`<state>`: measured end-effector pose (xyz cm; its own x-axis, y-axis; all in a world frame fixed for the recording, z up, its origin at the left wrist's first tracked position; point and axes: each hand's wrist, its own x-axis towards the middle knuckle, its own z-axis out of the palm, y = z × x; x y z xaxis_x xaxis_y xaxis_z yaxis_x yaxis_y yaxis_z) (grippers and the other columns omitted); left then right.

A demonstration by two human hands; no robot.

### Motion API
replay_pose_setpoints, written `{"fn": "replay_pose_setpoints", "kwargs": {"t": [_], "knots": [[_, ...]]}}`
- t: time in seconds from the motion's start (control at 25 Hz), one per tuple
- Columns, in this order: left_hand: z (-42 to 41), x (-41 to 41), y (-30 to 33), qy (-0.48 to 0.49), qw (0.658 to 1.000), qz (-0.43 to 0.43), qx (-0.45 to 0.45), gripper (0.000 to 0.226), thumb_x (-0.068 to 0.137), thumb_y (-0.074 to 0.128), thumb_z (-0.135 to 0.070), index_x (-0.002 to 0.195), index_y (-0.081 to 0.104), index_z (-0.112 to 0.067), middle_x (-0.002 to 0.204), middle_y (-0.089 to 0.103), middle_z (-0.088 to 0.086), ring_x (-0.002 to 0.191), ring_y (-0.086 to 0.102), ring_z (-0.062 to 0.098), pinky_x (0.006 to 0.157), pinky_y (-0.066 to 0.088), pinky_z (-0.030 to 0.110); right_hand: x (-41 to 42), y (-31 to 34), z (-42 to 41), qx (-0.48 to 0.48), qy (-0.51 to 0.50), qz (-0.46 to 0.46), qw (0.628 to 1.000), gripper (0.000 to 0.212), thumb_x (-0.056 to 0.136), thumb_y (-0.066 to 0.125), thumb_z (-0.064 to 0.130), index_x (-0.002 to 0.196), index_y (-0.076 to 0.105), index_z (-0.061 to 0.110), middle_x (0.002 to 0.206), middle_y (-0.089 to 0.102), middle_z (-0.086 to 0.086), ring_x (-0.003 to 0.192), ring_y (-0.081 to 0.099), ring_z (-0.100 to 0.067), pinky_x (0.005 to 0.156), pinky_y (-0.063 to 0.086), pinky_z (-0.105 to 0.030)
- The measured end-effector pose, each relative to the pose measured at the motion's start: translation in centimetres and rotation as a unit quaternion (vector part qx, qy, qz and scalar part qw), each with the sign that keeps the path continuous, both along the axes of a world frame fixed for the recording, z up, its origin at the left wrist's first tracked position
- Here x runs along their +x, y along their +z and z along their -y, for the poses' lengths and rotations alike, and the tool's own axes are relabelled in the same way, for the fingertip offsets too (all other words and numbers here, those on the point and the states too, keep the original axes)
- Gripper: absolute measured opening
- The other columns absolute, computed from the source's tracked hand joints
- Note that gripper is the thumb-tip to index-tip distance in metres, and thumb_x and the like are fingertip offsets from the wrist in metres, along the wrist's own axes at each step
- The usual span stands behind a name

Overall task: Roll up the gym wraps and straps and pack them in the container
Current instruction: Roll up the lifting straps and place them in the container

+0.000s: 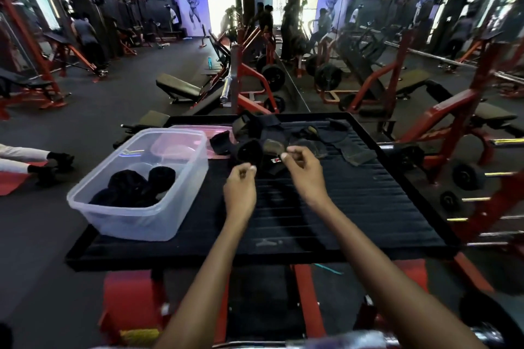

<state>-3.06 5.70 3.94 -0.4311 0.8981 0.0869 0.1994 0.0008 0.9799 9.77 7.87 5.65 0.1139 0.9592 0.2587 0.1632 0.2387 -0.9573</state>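
- Counter: black ribbed pad in a raised black rim. Near half bare, probably kept free as rolling space.
- Left hand, mid-counter: fingers curled, thumb against fingertips. Whether that grip pinches a dark strap end or nothing, cannot tell against the black pad.
- Right hand, just beside it, slightly farther: same curled thumb-to-finger pinch, at the near edge of the loose pile; contents likewise unclear.
- Container, clear plastic, near-left corner, within reach of the left hand. Black rolled wraps already in it.
- Loose wraps and straps heaped along the far edge, unrolled. One carries a small red-and-white tag; lettering unreadable.
- Pinkish lid behind the container, off, so packing goes on.
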Motion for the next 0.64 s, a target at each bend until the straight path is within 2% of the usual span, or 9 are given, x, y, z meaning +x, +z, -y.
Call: {"fn": "replay_pose_setpoints", "kwargs": {"t": [0.12,0.2,0.28,0.36,0.44,0.52,0.64], "knots": [[-1.6,2.8,-3.6,0.026,0.978,-0.201,-0.052,0.043,0.092,0.052,-0.030,0.126,0.051,-0.005,0.130,0.054,0.013,0.126,0.046,0.029,0.108,0.034,0.040,4.0,-2.9,-1.2,-0.042,-0.001,0.021,0.999,0.021,0.090,0.059,0.017,0.110,0.061,0.010,0.085,0.059,0.010,0.079,0.056,-0.004,0.066,0.042,-0.007],[-2.3,3.4,-5.5,0.011,0.940,-0.325,-0.105,0.054,0.093,0.048,-0.036,0.136,0.041,-0.004,0.143,0.041,0.014,0.138,0.031,0.029,0.116,0.021,0.045,5.4,-4.4,-2.1,-0.061,0.005,0.039,0.997,0.021,0.090,0.057,0.015,0.110,0.061,0.009,0.089,0.060,0.004,0.084,0.057,-0.010,0.065,0.042,-0.005],[-2.5,3.7,-6.6,-0.013,0.902,-0.403,-0.154,0.061,0.095,0.042,-0.041,0.143,0.030,-0.005,0.153,0.026,0.013,0.144,0.017,0.029,0.118,0.010,0.045,6.0,-5.2,-3.2,-0.070,0.024,0.057,0.996,0.021,0.090,0.056,0.012,0.111,0.060,0.007,0.093,0.061,-0.002,0.086,0.056,-0.011,0.065,0.041,-0.003],[-2.6,3.8,-7.1,-0.015,0.881,-0.443,-0.162,0.061,0.096,0.038,-0.043,0.144,0.028,-0.007,0.155,0.020,0.013,0.145,0.013,0.029,0.118,0.009,0.046,5.8,-5.5,-5.2,-0.062,0.044,0.088,0.993,0.022,0.089,0.057,0.010,0.111,0.059,0.005,0.100,0.064,-0.010,0.089,0.055,-0.013,0.076,0.044,-0.013],[-2.7,3.7,-7.3,-0.011,0.876,-0.457,-0.157,0.061,0.097,0.036,-0.044,0.145,0.028,-0.007,0.155,0.021,0.014,0.145,0.013,0.030,0.118,0.009,0.046,4.6,-5.1,-8.1,-0.033,0.057,0.136,0.989,0.025,0.087,0.059,0.009,0.111,0.058,0.003,0.109,0.061,-0.014,0.094,0.055,-0.016,0.086,0.045,-0.026],[-2.7,3.6,-7.5,-0.012,0.877,-0.454,-0.160,0.061,0.097,0.035,-0.044,0.145,0.028,-0.007,0.156,0.020,0.013,0.145,0.012,0.029,0.118,0.009,0.045,3.0,-3.8,-11.3,0.001,0.067,0.197,0.978,0.031,0.087,0.060,0.010,0.116,0.054,0.002,0.117,0.054,-0.015,0.105,0.053,-0.023,0.093,0.043,-0.030],[-2.9,3.5,-7.5,-0.018,0.879,-0.449,-0.161,0.061,0.097,0.034,-0.044,0.146,0.026,-0.007,0.156,0.019,0.013,0.146,0.010,0.028,0.119,0.007,0.045,0.8,-3.0,-15.9,-0.004,0.102,0.350,0.931,0.045,0.086,0.062,0.019,0.125,0.046,0.004,0.130,0.042,-0.016,0.119,0.044,-0.031,0.101,0.040,-0.039]]}}
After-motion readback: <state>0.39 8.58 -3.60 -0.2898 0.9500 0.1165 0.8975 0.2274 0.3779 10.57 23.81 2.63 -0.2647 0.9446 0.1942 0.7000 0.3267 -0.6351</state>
